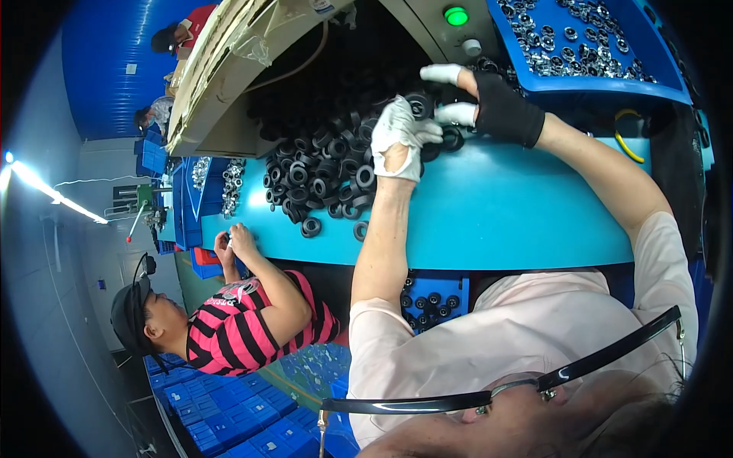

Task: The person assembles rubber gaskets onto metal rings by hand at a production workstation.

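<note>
Near edge: I see the blue table carrying a heap of black rubber rings, a few strays lying apart toward the table's front. Left hand, white-gloved, is curled at the heap's edge, fingers closed around one black ring. Right hand — black glove, white fingertips — sits just beside it, fingers spread open, touching the rings. Beyond, a blue tray of small metal rings. Off to the side — a co-worker in a striped shirt at the same table.
</note>
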### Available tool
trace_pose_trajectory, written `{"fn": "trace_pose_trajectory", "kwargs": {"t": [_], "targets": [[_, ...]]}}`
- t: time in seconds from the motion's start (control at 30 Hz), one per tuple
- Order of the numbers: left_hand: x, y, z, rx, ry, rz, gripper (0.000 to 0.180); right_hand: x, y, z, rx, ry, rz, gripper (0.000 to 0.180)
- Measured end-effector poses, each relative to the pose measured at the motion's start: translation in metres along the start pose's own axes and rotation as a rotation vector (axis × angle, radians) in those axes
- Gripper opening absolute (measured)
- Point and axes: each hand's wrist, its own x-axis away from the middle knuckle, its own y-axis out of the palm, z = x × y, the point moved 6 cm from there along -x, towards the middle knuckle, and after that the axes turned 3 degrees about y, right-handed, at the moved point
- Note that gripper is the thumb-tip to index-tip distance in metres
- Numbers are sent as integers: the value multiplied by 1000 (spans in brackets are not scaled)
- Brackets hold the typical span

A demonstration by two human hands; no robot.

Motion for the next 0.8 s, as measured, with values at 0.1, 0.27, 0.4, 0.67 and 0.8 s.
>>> {"fn": "trace_pose_trajectory", "kwargs": {"t": [0.1,0.27,0.4,0.67,0.8], "targets": [[16,-6,25,-64,74,111,35,-7,-5,0,-25,132,37,42],[97,-1,61,-498,-7,-227,16,10,5,8,290,79,-80,23],[199,-49,32,-883,-637,-482,31,22,21,2,534,56,-295,19],[225,-63,43,-657,-476,-206,25,34,27,-1,828,-68,-254,23],[144,-33,61,-640,34,-146,25,35,39,14,989,-137,-246,17]]}}
